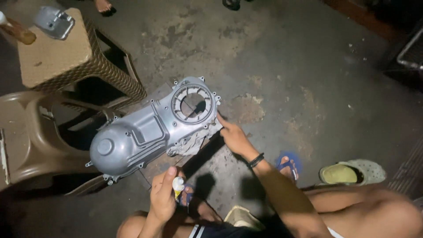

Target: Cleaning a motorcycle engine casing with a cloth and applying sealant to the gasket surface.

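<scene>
Stool: brown wicker stool (pixel 53 53), small metal cover (pixel 53 21) on top.
Chair: brown plastic chair (pixel 26 141), left.
Floor: green clog (pixel 352 172), stained concrete (pixel 299 66).

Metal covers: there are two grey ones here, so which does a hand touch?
The large engine cover on the floor; the right hand touches its ring-shaped end. The small cover sits untouched on the stool.

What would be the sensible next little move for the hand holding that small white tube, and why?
Probably bringing the small white tube up to the silver engine cover. The left hand holds the tube short of the cover, while the right hand touches the cover's edge near the ring opening, as if steadying it.
</scene>
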